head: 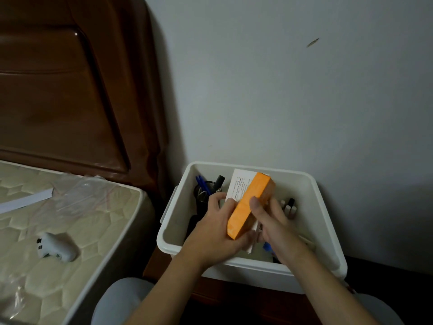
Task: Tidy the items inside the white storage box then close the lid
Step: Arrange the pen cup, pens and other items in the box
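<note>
Box: white storage box (pixel 326 202) is set open on a dark wooden nightstand (pixel 210 292), against the wall.
Carton: orange carton (pixel 249 205) is held tilted above the box's middle.
Left hand (pixel 218 233): grip is clamped on the carton's lower end.
Right hand (pixel 269 219): grip is clamped on the carton's side, thumb on top.
Contents: blue pens (pixel 202 184) are seen at the far left corner.
Bed: a white controller (pixel 57 247) is lying on the mattress (pixel 70 212).

A single head-worn camera looks forward and steeply down from above the person's lap, close over the white storage box (pixel 253 270) that sits low and centre-right in the wide-angle frame. It faces a pale wall (pixel 293 90), with a wooden headboard (pixel 70 90) filling the upper left and a mattress (pixel 70 219) the lower left; only one view exists
</note>
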`<state>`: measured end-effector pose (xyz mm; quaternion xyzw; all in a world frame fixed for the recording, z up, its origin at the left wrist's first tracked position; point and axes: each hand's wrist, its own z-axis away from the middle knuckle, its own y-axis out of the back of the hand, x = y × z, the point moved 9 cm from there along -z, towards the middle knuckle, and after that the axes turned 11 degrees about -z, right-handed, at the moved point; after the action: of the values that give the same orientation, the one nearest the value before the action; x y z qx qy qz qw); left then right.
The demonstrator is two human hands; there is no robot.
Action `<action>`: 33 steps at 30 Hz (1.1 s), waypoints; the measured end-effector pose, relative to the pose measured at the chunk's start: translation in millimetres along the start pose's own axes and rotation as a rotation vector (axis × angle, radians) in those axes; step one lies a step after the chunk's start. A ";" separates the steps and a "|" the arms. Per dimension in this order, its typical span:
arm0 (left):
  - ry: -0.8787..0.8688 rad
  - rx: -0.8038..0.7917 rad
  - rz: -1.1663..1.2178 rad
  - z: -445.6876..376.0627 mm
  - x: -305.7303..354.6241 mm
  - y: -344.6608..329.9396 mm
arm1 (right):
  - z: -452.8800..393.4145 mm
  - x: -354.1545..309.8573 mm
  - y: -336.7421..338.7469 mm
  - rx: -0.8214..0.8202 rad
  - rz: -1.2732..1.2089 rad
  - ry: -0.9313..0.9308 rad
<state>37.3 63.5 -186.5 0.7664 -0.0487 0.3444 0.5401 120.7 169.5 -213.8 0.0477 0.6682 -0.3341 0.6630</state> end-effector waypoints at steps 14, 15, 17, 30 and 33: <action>-0.017 -0.021 -0.164 0.1 3.6 -10.8 | -5.3 0.8 7.4 0.021 -0.033 0.038; -0.007 -0.033 -0.180 -0.2 2.6 -12.2 | -6.5 3.2 8.6 0.029 -0.028 0.021; 0.007 -0.057 -0.190 -0.6 1.0 -14.4 | -9.0 8.3 12.1 0.056 -0.040 -0.009; 0.162 0.079 -0.239 0.7 -14.6 0.1 | -9.4 10.0 29.9 0.245 -0.126 -0.015; 0.289 0.120 0.159 1.5 -30.8 8.4 | -7.7 4.4 39.8 0.328 -0.206 0.032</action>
<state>10.8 49.6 -198.0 0.7334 -0.0107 0.4949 0.4659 133.8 202.5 -233.9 0.0915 0.6168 -0.5039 0.5978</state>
